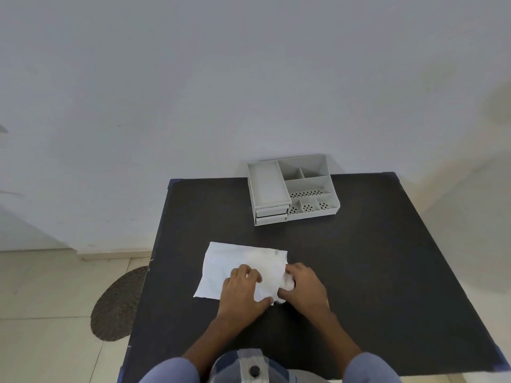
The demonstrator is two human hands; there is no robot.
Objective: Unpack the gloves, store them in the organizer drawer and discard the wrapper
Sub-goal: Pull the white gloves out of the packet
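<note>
While the white wrapper lies flat on the dark counter, the left hand presses on it with flat, spread fingers. At its 3 o'clock edge, the right hand pinches crumpled white stuff. The gray organizer sits at 12 o'clock, drawers shut.

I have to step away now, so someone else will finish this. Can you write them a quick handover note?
Left hand presses flat on the white plastic wrapper lying on the black square table.
Right hand pinches white glove material at the wrapper's right edge.
Grey plastic organizer stands at the table's far edge, both drawers shut.
Done: nothing stored.
Left: pull gloves out, open a drawer, store them, discard wrapper.
</note>
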